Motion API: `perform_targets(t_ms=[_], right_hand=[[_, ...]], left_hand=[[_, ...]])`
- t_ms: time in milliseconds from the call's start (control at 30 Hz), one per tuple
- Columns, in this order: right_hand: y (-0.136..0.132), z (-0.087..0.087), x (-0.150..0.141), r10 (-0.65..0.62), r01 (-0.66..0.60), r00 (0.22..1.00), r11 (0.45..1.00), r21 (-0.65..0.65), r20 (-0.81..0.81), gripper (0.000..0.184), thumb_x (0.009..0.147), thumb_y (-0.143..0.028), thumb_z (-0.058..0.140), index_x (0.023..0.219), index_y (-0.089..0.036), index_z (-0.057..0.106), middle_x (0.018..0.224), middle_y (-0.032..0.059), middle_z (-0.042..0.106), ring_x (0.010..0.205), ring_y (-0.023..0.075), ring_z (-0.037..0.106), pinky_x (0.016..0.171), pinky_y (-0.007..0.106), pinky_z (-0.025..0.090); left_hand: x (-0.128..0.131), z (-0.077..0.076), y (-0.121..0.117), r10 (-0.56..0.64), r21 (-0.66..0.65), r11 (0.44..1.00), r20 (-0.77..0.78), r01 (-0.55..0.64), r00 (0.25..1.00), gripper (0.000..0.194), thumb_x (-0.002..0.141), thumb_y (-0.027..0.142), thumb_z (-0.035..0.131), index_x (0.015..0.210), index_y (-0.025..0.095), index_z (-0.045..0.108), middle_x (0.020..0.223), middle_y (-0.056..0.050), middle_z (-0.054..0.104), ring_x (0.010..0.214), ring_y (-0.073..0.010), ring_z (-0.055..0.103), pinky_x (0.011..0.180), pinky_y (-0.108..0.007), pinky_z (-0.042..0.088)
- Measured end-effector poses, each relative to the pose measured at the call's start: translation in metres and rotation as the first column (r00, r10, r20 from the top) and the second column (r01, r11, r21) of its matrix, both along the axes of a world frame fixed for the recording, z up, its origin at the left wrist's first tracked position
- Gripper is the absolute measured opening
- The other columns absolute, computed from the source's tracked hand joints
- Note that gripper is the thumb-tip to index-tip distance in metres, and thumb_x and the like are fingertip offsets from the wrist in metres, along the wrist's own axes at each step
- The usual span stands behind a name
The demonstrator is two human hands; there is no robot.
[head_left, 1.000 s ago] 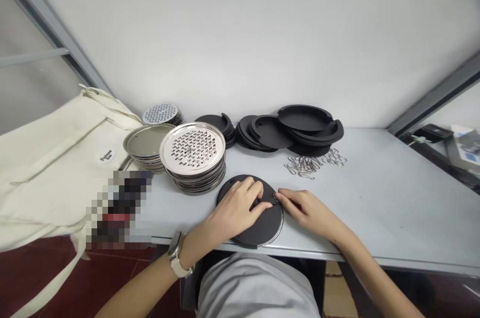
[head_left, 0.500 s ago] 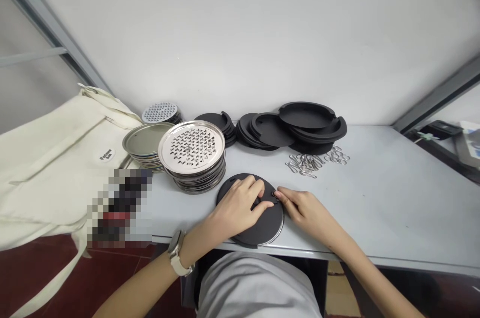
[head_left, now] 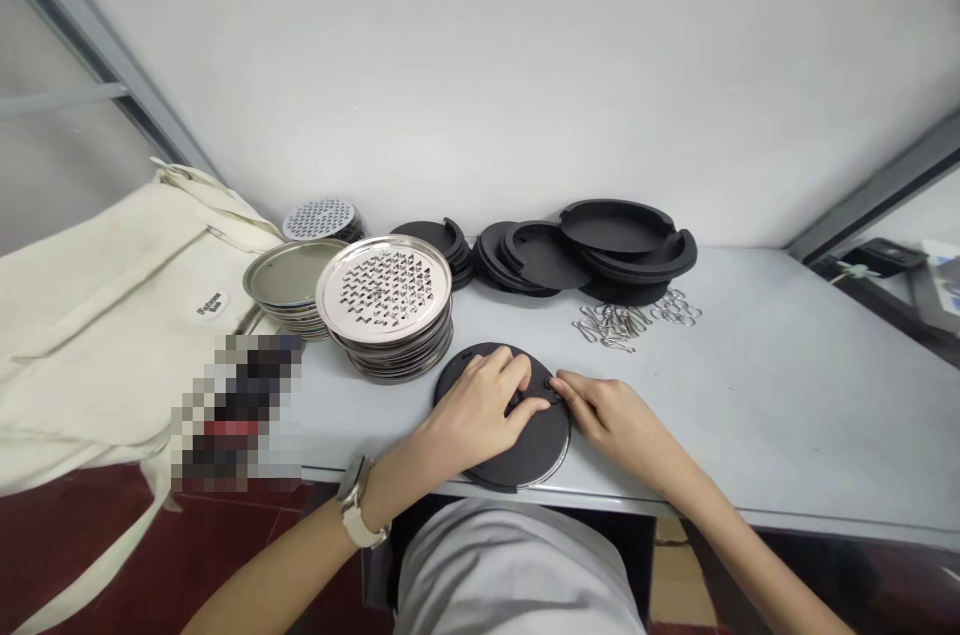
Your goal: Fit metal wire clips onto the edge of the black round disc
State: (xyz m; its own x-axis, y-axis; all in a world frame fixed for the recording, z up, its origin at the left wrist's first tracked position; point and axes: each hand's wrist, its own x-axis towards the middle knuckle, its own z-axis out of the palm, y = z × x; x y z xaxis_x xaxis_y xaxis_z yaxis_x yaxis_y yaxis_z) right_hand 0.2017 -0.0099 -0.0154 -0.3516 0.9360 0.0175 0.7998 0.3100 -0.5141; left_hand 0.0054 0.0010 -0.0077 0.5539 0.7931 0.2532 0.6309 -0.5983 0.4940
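Note:
Flat at the table's front edge lies a round black disc (head_left: 525, 455), with a strip of shiny metal rim showing at its lower right. My left hand (head_left: 487, 405) rests on top of it, fingers curled and thumb bent inward around a dark part near its middle, mostly hidden. At the disc's right edge my right hand (head_left: 600, 405) pinches with thumb and forefinger beside a small dark fitting (head_left: 551, 385); what lies between the fingertips is too small to make out. To the left stands a stack of round metal grater plates (head_left: 386, 290).
Behind are plain metal discs (head_left: 289, 275), grey perforated discs (head_left: 319, 218), small black discs (head_left: 427, 238) and black rimmed trays (head_left: 615, 230). Small metal hooks (head_left: 611, 325) lie loose at the right. A cream cloth bag (head_left: 112, 315) covers the table's left end.
The camera view has shifted very slightly. Both hands keep nearly the same hold on the black disc, and nothing else has visibly moved.

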Motion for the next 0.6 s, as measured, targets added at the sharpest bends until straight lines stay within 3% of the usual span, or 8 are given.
perform_targets(t_ms=[367, 600], right_hand=[[-0.0015, 0.0048, 0.0053, 0.019, -0.022, 0.998, 0.998, -0.056, -0.062, 0.038, 0.099, -0.040, 0.030, 0.067, -0.022, 0.039, 0.058, -0.0016, 0.052, 0.052, 0.0142, 0.047, 0.054, 0.024, 0.032], [-0.0007, 0.0025, 0.0085, 0.038, -0.042, 0.998, 0.997, -0.063, -0.058, 0.035, 0.098, -0.037, 0.030, 0.068, -0.021, 0.034, 0.056, -0.0042, 0.042, 0.052, 0.0124, 0.040, 0.054, 0.024, 0.029]], left_hand=[[-0.0015, 0.0010, -0.0017, 0.028, -0.014, 1.000, 0.018, -0.028, 0.999, 0.017, 0.089, 0.031, 0.058, 0.084, 0.021, 0.045, 0.088, 0.001, 0.052, 0.078, -0.0161, 0.051, 0.076, -0.032, 0.042], [-0.0025, 0.0049, -0.0028, 0.014, 0.041, 0.999, -0.078, -0.011, 0.997, 0.019, 0.092, 0.035, 0.055, 0.086, 0.020, 0.045, 0.089, 0.000, 0.051, 0.079, -0.0170, 0.052, 0.076, -0.032, 0.043]])
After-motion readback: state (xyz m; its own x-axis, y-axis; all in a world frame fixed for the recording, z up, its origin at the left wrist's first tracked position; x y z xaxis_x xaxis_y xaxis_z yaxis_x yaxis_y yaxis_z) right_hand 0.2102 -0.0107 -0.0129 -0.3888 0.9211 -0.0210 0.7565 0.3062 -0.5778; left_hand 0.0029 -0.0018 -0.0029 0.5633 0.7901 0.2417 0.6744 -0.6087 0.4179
